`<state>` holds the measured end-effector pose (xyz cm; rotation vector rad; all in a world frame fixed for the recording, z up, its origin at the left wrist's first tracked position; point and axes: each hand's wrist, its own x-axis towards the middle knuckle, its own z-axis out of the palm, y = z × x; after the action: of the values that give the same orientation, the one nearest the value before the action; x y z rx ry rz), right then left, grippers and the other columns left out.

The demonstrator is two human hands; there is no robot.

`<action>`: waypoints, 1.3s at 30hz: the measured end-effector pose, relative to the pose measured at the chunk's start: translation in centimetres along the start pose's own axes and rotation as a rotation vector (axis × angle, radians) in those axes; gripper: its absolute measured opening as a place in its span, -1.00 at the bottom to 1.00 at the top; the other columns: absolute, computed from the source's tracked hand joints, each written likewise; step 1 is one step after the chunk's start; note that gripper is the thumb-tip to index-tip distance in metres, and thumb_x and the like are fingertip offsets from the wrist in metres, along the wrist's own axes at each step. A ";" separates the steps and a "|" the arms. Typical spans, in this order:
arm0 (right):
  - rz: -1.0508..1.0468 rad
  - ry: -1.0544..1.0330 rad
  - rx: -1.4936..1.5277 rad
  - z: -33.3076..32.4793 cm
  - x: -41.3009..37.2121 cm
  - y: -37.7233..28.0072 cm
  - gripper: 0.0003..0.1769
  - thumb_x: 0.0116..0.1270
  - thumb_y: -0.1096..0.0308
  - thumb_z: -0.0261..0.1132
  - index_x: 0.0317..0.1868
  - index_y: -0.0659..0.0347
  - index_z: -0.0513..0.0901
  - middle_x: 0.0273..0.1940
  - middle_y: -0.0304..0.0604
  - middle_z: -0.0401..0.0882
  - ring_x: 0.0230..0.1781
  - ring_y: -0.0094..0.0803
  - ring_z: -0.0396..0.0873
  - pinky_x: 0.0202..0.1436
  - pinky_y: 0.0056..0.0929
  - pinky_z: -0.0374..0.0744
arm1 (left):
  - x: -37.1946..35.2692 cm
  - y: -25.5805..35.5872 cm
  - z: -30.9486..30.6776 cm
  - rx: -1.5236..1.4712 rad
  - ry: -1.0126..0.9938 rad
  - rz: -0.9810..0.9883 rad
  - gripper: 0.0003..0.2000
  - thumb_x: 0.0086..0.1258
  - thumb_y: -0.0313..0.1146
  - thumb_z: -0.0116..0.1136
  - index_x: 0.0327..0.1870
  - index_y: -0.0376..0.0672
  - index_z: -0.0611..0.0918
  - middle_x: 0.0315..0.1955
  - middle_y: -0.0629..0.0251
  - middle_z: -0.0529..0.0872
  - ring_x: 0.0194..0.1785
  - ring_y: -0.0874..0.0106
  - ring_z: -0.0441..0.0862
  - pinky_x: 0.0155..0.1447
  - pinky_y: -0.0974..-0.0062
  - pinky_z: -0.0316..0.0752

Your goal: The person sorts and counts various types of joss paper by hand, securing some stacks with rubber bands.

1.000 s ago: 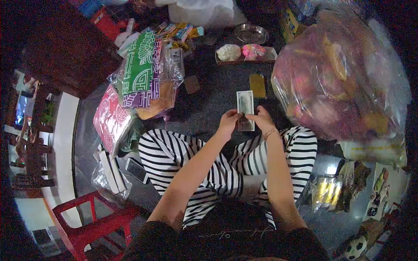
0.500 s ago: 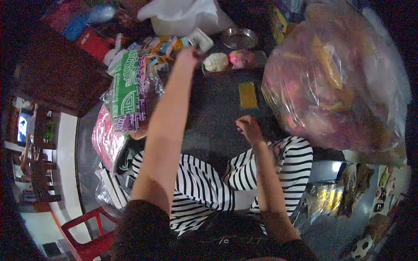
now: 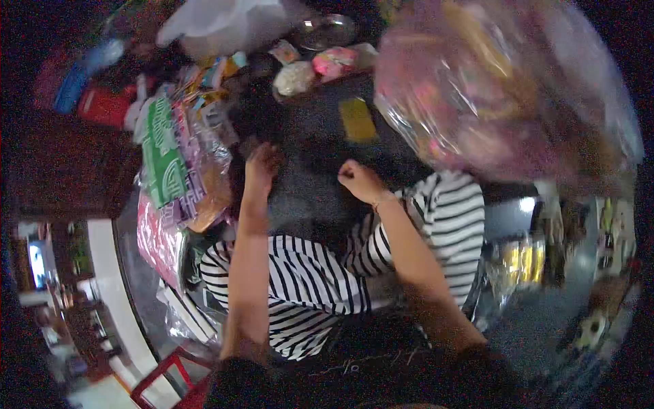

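Observation:
My left hand (image 3: 262,165) is over the dark surface, beside the green-and-white printed plastic bag (image 3: 162,151); motion smears its fingers. Closer to the middle, my right hand (image 3: 361,180) has its fingers curled together in a pinch, and whatever may be in them is hidden. A flat yellow rectangle (image 3: 357,120) lies just beyond that hand. Further back, a white fluffy-looking clump (image 3: 294,78) and a pink one (image 3: 335,63) sit on a tray (image 3: 368,56). A small pale packet (image 3: 284,52) is next to the white clump.
A big clear bag of pinkish things (image 3: 449,88) bulges at the right. Behind stand a round metal dish (image 3: 328,31) and a white bag (image 3: 228,26). Small colourful packets (image 3: 208,78) are heaped at the left, above a pink wrapped package (image 3: 158,235). Striped trouser legs (image 3: 313,273) frame the front.
My left hand has drawn back from the far tray area toward me. My right hand has shifted slightly left and up in view. The whole view has turned, moving the background leftward.

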<state>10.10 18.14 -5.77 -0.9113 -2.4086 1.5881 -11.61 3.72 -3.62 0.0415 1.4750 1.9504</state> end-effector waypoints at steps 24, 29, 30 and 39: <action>0.488 0.822 -0.121 -26.4 -37.7 6.4 -0.64 0.25 0.32 0.19 0.02 0.26 0.41 -0.22 -0.20 0.54 -0.24 -0.46 0.50 -0.18 -0.55 0.47 | -5.3 -6.3 3.4 1.510 -0.494 -0.109 -0.45 0.19 -0.15 0.06 0.15 -0.24 0.24 -0.09 0.02 0.54 -0.39 0.23 0.58 -0.19 0.31 0.44; 0.001 0.823 -0.513 -24.4 -34.6 8.1 -0.56 0.20 0.17 0.24 0.02 0.21 0.43 -0.12 -0.16 0.51 -0.12 -0.31 0.46 0.01 -0.45 0.41 | -5.1 -6.1 3.1 1.525 -0.508 -0.113 -0.44 0.20 -0.15 0.06 0.18 -0.18 0.21 -0.06 0.02 0.53 -0.39 0.24 0.59 -0.17 0.28 0.43; 0.023 0.813 -0.666 -24.4 -33.4 6.7 -0.59 0.21 0.18 0.23 0.02 0.16 0.44 -0.08 -0.13 0.49 -0.06 -0.24 0.45 0.08 -0.42 0.38 | -5.6 -6.0 3.2 1.517 -0.506 -0.106 -0.43 0.20 -0.16 0.06 0.19 -0.18 0.21 -0.08 0.04 0.54 -0.40 0.25 0.58 -0.17 0.29 0.43; 0.464 -0.428 -0.868 -29.3 -27.5 10.9 -0.55 -0.04 0.14 0.31 -0.15 0.22 0.57 -0.31 -0.10 0.61 -0.22 -0.27 0.55 -0.13 -0.40 0.49 | -5.8 -6.2 2.6 1.417 -0.553 -0.073 -0.43 0.21 -0.16 0.07 0.19 -0.21 0.21 -0.10 0.10 0.53 -0.41 0.29 0.56 -0.22 0.41 0.45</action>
<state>48.95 29.63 3.91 -1.4489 -3.4868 0.8087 -3.05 3.64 -5.97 1.0090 2.0376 0.4129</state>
